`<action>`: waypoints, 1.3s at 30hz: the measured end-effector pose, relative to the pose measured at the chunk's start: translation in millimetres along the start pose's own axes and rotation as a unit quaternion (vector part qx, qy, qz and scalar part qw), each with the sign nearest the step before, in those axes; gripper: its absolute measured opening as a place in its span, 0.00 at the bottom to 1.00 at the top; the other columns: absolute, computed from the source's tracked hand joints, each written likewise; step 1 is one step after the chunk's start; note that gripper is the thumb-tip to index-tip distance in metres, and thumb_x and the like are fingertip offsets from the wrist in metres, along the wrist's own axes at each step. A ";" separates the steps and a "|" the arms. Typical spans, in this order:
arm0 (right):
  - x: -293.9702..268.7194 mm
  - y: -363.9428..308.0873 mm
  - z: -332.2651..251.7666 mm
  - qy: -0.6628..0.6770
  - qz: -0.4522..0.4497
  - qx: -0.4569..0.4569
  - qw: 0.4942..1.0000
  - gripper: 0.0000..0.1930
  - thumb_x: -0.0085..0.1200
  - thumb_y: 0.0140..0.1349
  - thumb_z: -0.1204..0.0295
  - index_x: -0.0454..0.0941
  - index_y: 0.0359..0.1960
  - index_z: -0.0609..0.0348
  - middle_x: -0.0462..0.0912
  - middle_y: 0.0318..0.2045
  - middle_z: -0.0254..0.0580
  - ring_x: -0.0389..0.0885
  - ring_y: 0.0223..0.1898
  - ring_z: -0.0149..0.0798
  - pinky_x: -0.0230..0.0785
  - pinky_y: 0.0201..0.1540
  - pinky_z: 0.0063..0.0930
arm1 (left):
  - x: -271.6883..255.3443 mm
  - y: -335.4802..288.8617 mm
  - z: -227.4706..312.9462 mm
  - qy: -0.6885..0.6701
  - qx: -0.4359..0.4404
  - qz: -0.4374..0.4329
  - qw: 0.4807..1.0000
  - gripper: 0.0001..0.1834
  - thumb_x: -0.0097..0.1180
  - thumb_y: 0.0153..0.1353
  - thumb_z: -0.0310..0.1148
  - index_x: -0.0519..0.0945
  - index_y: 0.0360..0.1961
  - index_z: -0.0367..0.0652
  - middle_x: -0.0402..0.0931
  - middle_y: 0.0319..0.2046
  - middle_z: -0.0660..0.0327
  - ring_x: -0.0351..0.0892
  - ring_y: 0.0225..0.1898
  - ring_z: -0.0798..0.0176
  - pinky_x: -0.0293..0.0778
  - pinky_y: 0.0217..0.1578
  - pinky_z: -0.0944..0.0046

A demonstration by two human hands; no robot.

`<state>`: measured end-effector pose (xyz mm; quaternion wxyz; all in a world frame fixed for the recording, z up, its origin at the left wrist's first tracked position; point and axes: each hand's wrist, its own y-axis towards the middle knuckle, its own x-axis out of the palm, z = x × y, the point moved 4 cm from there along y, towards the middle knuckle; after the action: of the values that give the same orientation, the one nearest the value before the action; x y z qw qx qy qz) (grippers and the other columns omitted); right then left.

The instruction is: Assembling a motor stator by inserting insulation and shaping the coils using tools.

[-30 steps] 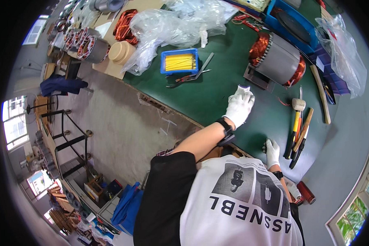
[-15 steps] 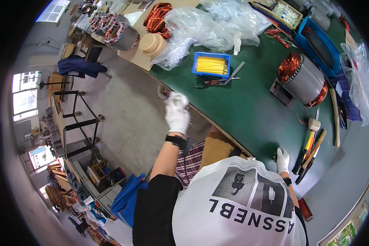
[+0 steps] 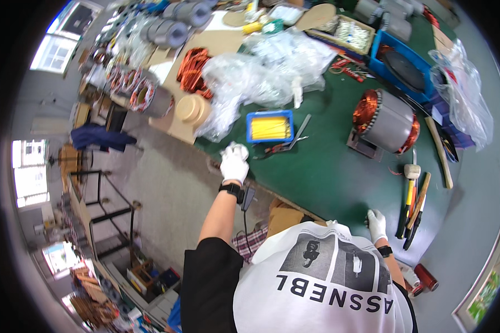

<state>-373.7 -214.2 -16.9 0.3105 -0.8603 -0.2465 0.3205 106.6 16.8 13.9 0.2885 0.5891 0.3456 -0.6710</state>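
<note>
My left hand [image 3: 235,164], in a white glove, is over the near edge of the green worktable [image 3: 316,183]. Its fingers are curled in, and whatever they may hold is hidden. Just beyond it stands a blue tray [image 3: 252,136] of thin yellow sticks, with a pair of pliers [image 3: 278,149] in front. My right hand [image 3: 376,224], also gloved, rests low by the table's near edge with bent fingers. A small dark bit shows at its left side, too little to name. Further off sits a grey motor stator [image 3: 390,122] with copper windings, on a metal stand.
A mallet [image 3: 411,172] and wooden-handled tools lie right of my right hand. Clear plastic bags [image 3: 255,80], copper coils [image 3: 193,72] and round tan pieces [image 3: 192,110] occupy the far left. A blue bin [image 3: 403,64] stands at the back. Red rolls [image 3: 426,276] are at lower right.
My left hand has moved from beside the table edge to over it, nearer the blue tray. The view has shifted; my right hand stays near the same edge.
</note>
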 end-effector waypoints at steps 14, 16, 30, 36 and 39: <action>1.5 3.9 -8.6 0.005 0.060 -0.006 0.998 0.16 0.49 0.62 0.65 0.77 0.43 0.67 0.79 0.26 0.42 0.76 0.23 0.32 0.69 0.30 0.28 | -21.8 82.1 -17.3 0.160 0.046 -0.017 0.986 0.23 0.58 0.50 0.35 0.71 0.49 0.45 0.74 0.42 0.50 0.75 0.46 0.45 0.74 0.44 0.52; -11.2 5.8 -42.6 0.035 0.063 -0.053 0.996 0.13 0.48 0.64 0.67 0.76 0.41 0.65 0.76 0.25 0.35 0.73 0.24 0.26 0.66 0.26 0.21 | -69.1 83.1 18.7 0.115 0.005 -0.135 0.984 0.18 0.57 0.51 0.37 0.75 0.43 0.43 0.77 0.35 0.50 0.79 0.39 0.47 0.74 0.41 0.51; -77.4 17.7 -100.0 0.071 0.195 -0.109 0.972 0.12 0.49 0.62 0.73 0.76 0.43 0.68 0.80 0.33 0.47 0.79 0.36 0.37 0.71 0.41 0.29 | -56.5 144.3 334.5 -0.140 0.440 -0.005 0.887 0.18 0.54 0.49 0.30 0.73 0.44 0.40 0.75 0.32 0.55 0.77 0.35 0.51 0.74 0.36 0.54; -54.9 9.4 -34.3 0.157 0.067 0.027 0.985 0.13 0.45 0.67 0.67 0.74 0.44 0.66 0.76 0.29 0.34 0.74 0.27 0.25 0.67 0.30 0.18 | -60.4 117.9 157.0 -0.283 0.133 -0.060 0.948 0.13 0.50 0.55 0.32 0.79 0.39 0.37 0.79 0.38 0.46 0.79 0.42 0.47 0.74 0.44 0.57; -42.6 -1.9 -50.6 0.101 -0.010 0.012 0.995 0.13 0.45 0.66 0.69 0.73 0.44 0.68 0.75 0.29 0.34 0.73 0.26 0.25 0.66 0.29 0.18 | -84.2 76.1 28.4 -0.274 -0.017 -0.010 0.962 0.14 0.50 0.56 0.32 0.79 0.41 0.37 0.79 0.35 0.49 0.80 0.36 0.54 0.74 0.40 0.62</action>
<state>-367.2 -258.5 31.9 0.3476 -0.8817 -0.2189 0.2320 162.0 -53.0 89.7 0.3752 0.3747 0.2705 -0.8035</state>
